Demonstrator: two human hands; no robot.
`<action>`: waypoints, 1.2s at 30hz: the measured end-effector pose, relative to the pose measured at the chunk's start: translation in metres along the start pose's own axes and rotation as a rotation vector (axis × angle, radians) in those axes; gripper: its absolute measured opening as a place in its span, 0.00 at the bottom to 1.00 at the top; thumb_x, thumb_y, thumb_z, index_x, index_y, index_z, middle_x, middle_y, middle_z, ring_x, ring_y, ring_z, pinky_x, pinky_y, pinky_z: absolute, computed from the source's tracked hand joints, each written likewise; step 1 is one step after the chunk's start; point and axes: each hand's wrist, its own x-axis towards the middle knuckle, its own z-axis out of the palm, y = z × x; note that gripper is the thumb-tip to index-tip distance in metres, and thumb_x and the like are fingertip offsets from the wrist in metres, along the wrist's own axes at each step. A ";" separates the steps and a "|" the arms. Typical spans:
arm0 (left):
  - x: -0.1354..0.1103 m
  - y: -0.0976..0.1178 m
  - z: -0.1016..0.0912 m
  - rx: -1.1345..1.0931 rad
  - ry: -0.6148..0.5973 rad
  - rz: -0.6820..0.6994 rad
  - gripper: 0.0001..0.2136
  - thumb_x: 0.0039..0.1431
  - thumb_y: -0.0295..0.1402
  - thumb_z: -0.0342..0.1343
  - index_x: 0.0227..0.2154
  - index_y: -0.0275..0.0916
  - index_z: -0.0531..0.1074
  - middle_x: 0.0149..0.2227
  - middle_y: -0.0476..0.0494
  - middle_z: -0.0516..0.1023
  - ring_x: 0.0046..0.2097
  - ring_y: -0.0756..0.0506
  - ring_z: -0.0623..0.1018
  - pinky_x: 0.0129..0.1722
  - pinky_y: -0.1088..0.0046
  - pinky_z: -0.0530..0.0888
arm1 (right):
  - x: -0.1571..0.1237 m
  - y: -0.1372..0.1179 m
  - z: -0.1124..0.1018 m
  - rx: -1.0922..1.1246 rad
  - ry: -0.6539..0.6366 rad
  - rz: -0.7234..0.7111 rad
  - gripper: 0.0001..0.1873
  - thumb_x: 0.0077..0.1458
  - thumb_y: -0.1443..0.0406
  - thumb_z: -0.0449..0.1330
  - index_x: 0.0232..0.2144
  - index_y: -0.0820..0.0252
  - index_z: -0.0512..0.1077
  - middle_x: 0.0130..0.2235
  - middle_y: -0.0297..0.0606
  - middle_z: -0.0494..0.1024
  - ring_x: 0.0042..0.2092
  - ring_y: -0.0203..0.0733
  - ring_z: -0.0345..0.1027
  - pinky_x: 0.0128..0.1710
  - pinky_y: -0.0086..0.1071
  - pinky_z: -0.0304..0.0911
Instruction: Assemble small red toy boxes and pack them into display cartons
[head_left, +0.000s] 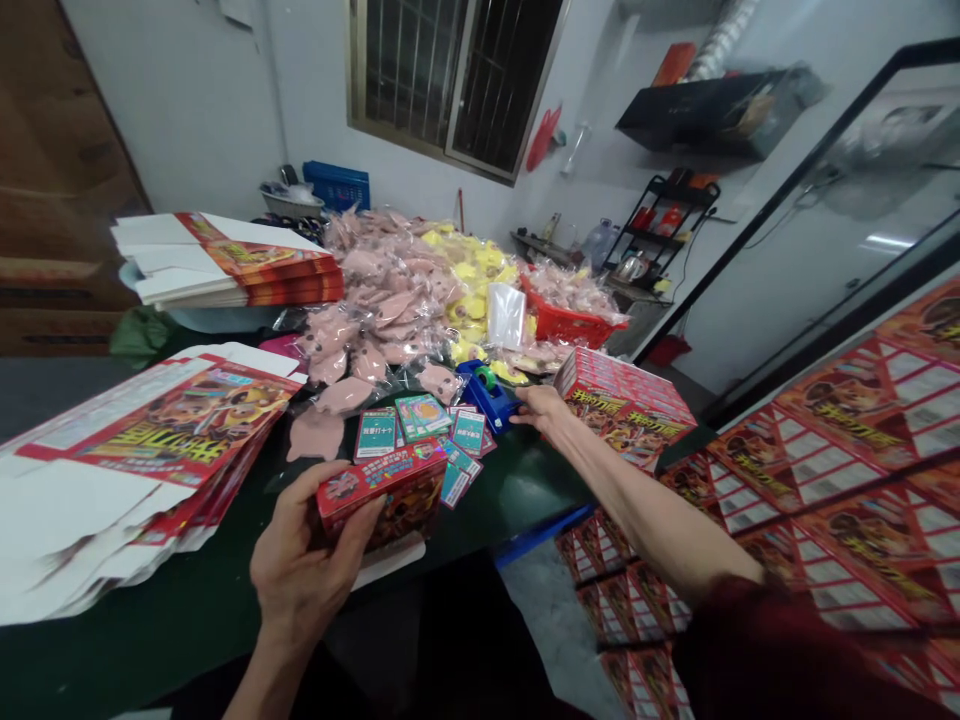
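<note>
My left hand is closed around a small red printed box, tilted over the front edge of the green table. A white flap sticks out at the box's lower side. At the near end of a blue tape dispenser, my right hand has its fingers drawn together; what they pinch, if anything, is too small to make out. Several teal cards lie loose between the box and the dispenser. Behind them is a pile of bagged pink animal-shaped items.
Stacks of flat printed cartons lie at the left. Yellow bagged items and a red basket stand at the back. Finished red boxes sit right of my right hand, with many more stacked boxes farther right.
</note>
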 end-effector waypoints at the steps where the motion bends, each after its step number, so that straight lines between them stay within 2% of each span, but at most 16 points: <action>1: 0.000 0.000 0.000 -0.002 0.002 0.011 0.18 0.49 0.34 0.61 0.45 0.41 0.69 0.39 0.46 0.76 0.35 0.47 0.77 0.36 0.73 0.73 | -0.004 0.006 -0.002 0.031 0.001 -0.027 0.17 0.58 0.61 0.55 0.49 0.62 0.65 0.49 0.42 0.69 0.45 0.42 0.67 0.43 0.42 0.67; 6: -0.001 -0.001 -0.003 -0.003 -0.008 0.025 0.18 0.49 0.32 0.62 0.44 0.40 0.69 0.38 0.47 0.76 0.34 0.49 0.76 0.36 0.76 0.73 | -0.018 0.041 -0.008 0.094 -0.009 -0.119 0.16 0.59 0.61 0.55 0.47 0.63 0.66 0.46 0.41 0.71 0.43 0.40 0.69 0.40 0.39 0.68; 10: 0.000 0.007 -0.001 -0.003 0.023 -0.017 0.17 0.49 0.33 0.61 0.43 0.40 0.69 0.36 0.46 0.76 0.32 0.49 0.76 0.35 0.73 0.74 | -0.012 0.053 -0.002 0.030 0.016 -0.120 0.16 0.59 0.61 0.55 0.47 0.63 0.66 0.46 0.41 0.71 0.43 0.40 0.69 0.41 0.39 0.68; 15: -0.001 0.024 0.006 -0.015 0.174 -0.094 0.16 0.48 0.30 0.62 0.41 0.37 0.69 0.33 0.47 0.76 0.30 0.50 0.77 0.31 0.76 0.76 | -0.015 0.056 0.002 -0.094 0.093 -0.190 0.15 0.58 0.60 0.56 0.45 0.63 0.68 0.44 0.39 0.72 0.41 0.39 0.69 0.39 0.37 0.68; 18: -0.004 0.025 0.008 -0.009 0.159 -0.067 0.15 0.47 0.30 0.62 0.39 0.37 0.69 0.32 0.49 0.76 0.29 0.51 0.77 0.30 0.77 0.75 | -0.039 0.060 0.001 -0.133 0.134 -0.298 0.10 0.56 0.61 0.57 0.33 0.64 0.71 0.38 0.38 0.73 0.39 0.39 0.68 0.38 0.35 0.65; 21: -0.006 0.022 0.007 -0.032 0.081 -0.060 0.15 0.48 0.31 0.61 0.40 0.38 0.69 0.33 0.49 0.76 0.30 0.51 0.77 0.30 0.77 0.75 | -0.087 0.060 0.004 -0.119 0.121 -0.429 0.11 0.52 0.61 0.58 0.22 0.61 0.68 0.29 0.38 0.71 0.35 0.41 0.65 0.36 0.33 0.62; 23: -0.007 0.020 0.005 -0.025 0.064 -0.048 0.14 0.48 0.31 0.62 0.39 0.39 0.68 0.33 0.49 0.76 0.29 0.51 0.77 0.30 0.77 0.75 | -0.130 0.054 0.010 -0.075 0.039 -0.514 0.10 0.52 0.59 0.58 0.25 0.60 0.69 0.25 0.33 0.68 0.30 0.37 0.63 0.32 0.30 0.60; 24: -0.007 0.020 0.004 -0.016 0.062 -0.037 0.14 0.48 0.30 0.62 0.39 0.39 0.68 0.33 0.49 0.75 0.29 0.51 0.77 0.30 0.78 0.74 | -0.153 0.050 0.015 -0.046 -0.047 -0.554 0.11 0.52 0.58 0.57 0.26 0.59 0.69 0.23 0.30 0.67 0.27 0.35 0.61 0.29 0.29 0.59; 25: -0.007 0.020 0.003 -0.008 0.057 -0.022 0.14 0.48 0.30 0.62 0.39 0.39 0.68 0.33 0.49 0.75 0.30 0.51 0.77 0.30 0.78 0.74 | -0.174 0.044 0.022 0.055 -0.191 -0.606 0.11 0.53 0.58 0.57 0.25 0.59 0.69 0.21 0.29 0.65 0.25 0.33 0.59 0.27 0.27 0.57; 26: -0.007 0.020 0.002 -0.004 0.048 -0.010 0.15 0.48 0.30 0.62 0.39 0.39 0.68 0.33 0.49 0.75 0.30 0.51 0.77 0.31 0.77 0.74 | -0.192 0.039 0.030 0.139 -0.312 -0.615 0.12 0.54 0.58 0.57 0.24 0.59 0.68 0.20 0.28 0.64 0.24 0.31 0.57 0.25 0.27 0.55; 28: -0.008 0.021 0.001 -0.006 0.029 0.012 0.16 0.48 0.29 0.62 0.40 0.40 0.67 0.34 0.49 0.75 0.32 0.51 0.77 0.33 0.76 0.74 | -0.218 0.030 0.047 0.280 -0.468 -0.569 0.13 0.54 0.58 0.57 0.23 0.59 0.67 0.17 0.26 0.61 0.20 0.29 0.53 0.22 0.25 0.51; 30: -0.009 0.021 -0.001 0.001 0.017 0.037 0.17 0.48 0.30 0.63 0.41 0.40 0.67 0.35 0.48 0.75 0.34 0.50 0.77 0.35 0.75 0.74 | -0.229 0.025 0.061 0.345 -0.529 -0.502 0.14 0.53 0.58 0.58 0.22 0.60 0.67 0.16 0.25 0.59 0.19 0.28 0.50 0.20 0.25 0.48; 32: -0.009 0.022 -0.002 0.026 0.014 0.060 0.18 0.48 0.31 0.63 0.42 0.40 0.66 0.36 0.48 0.76 0.34 0.50 0.77 0.35 0.76 0.74 | -0.230 0.024 0.069 0.354 -0.538 -0.458 0.14 0.52 0.58 0.59 0.20 0.60 0.67 0.15 0.24 0.59 0.17 0.27 0.49 0.18 0.24 0.47; 36: -0.007 0.024 -0.006 0.073 -0.024 0.095 0.17 0.48 0.32 0.63 0.42 0.40 0.66 0.35 0.48 0.76 0.31 0.51 0.77 0.31 0.77 0.73 | -0.226 0.027 0.072 0.354 -0.521 -0.382 0.15 0.48 0.57 0.61 0.18 0.60 0.65 0.13 0.24 0.58 0.16 0.26 0.48 0.16 0.24 0.45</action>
